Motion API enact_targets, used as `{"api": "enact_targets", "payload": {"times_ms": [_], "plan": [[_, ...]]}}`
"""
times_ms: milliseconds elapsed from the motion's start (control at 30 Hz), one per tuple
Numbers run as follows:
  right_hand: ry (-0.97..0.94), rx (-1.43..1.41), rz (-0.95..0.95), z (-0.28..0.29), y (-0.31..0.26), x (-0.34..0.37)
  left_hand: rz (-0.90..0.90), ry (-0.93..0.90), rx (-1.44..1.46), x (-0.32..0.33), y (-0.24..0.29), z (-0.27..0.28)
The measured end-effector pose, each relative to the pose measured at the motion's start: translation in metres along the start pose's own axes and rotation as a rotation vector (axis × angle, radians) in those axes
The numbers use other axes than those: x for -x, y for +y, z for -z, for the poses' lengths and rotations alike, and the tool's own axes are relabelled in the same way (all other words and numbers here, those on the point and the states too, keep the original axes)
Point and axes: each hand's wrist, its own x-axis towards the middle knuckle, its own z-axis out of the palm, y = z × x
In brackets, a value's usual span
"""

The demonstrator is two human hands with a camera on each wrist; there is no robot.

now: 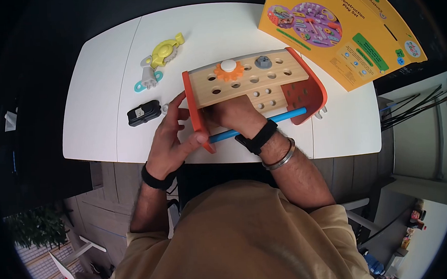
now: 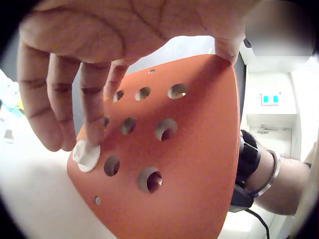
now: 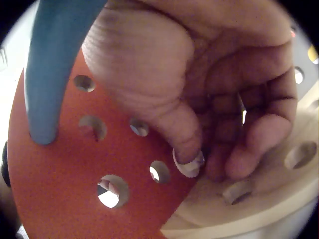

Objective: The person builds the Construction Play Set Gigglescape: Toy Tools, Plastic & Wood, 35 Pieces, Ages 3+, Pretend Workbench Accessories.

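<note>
A toy workbench (image 1: 200,85) with orange side panels and a pegboard top stands before me. My left hand (image 1: 169,142) spans its left orange panel (image 2: 169,144), thumb on the front edge. Its fingertips touch a white bolt (image 2: 86,155) set in a far lower hole. My right hand (image 1: 238,113) reaches inside, under the top. Its fingers (image 3: 261,142) curl inward, and the thumb tip meets a pale round piece (image 3: 192,167) at the panel's inner face, partly hidden by the thumb. A blue rod (image 1: 228,135) runs across the front, below the right wrist.
An orange gear (image 1: 225,73) with a white cap and a grey nut (image 1: 263,62) sit on the workbench top. A yellow-grey toy saw (image 1: 164,52), turquoise piece (image 1: 140,87) and black device (image 1: 144,113) lie left on the white table (image 1: 95,95). A yellow box (image 1: 349,32) stands back right.
</note>
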Motion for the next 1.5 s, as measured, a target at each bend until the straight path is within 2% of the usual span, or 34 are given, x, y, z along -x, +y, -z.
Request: {"api": "enact_targets", "payload": {"times_ms": [100, 233, 433, 533, 633, 700, 733, 800, 933, 1000, 1300, 1433, 1500], "plan": [[0.024, -0.06, 0.03, 0.0, 0.0, -0.001, -0.062, 0.069, 0.048, -0.002, -0.02, -0.01], [0.014, -0.092, 0.017, 0.002, 0.0, 0.0, -0.058, 0.059, 0.09, -0.004, -0.021, -0.013], [0.048, -0.005, 0.018, 0.003, -0.012, -0.001, -0.017, 0.001, 0.064, -0.002, -0.012, -0.007], [-0.006, 0.075, 0.008, 0.013, -0.019, -0.002, -0.02, -0.002, 0.039, -0.002, -0.014, -0.007], [0.04, 0.06, 0.037, 0.015, -0.019, 0.0, -0.04, -0.005, 0.032, -0.003, -0.017, -0.007], [0.201, 0.083, 0.142, 0.012, -0.018, 0.002, -0.045, -0.002, 0.026, -0.005, -0.018, -0.008], [0.201, 0.083, 0.144, 0.015, -0.021, 0.0, -0.046, 0.0, 0.026, -0.006, -0.018, -0.008], [0.013, 0.131, -0.011, 0.02, -0.028, -0.003, -0.066, -0.003, 0.018, -0.006, -0.017, -0.008], [0.009, 0.124, 0.001, 0.024, -0.03, -0.002, -0.075, -0.005, 0.008, -0.008, -0.012, -0.009], [-0.001, 0.111, -0.103, 0.027, -0.038, -0.005, -0.069, -0.022, 0.005, -0.009, -0.01, -0.009], [0.054, 0.182, -0.01, 0.022, -0.037, -0.004, -0.065, -0.037, -0.027, -0.007, -0.011, -0.008], [0.035, 0.168, -0.045, 0.021, -0.035, -0.007, -0.077, -0.039, -0.012, -0.009, -0.007, -0.013], [0.049, 0.067, -0.06, 0.016, -0.029, -0.006, -0.099, -0.028, -0.014, -0.01, -0.006, -0.014]]}}
